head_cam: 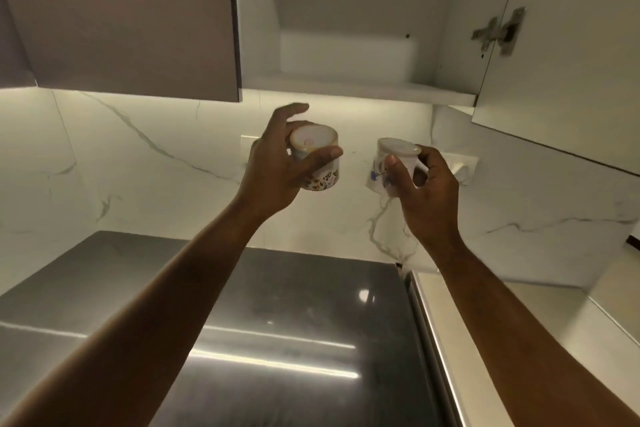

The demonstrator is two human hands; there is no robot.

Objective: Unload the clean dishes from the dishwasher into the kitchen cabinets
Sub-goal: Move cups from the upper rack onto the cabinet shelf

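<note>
Gripping 2 cups upside down, we are lifting them toward the open white wall cabinet (346,55): our left hand (277,170) is curling round a white ceramic cup with brown floral print (320,163), our right hand (424,184) round a white ceramic cup with blue floral print (388,159). Neither is shelved yet. That shelf is looking bare, though blurred, and with the dishwasher out of view we cannot tell what remains.

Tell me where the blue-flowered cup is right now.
In the head view, the blue-flowered cup is in the right hand, below the open cabinet.
</note>
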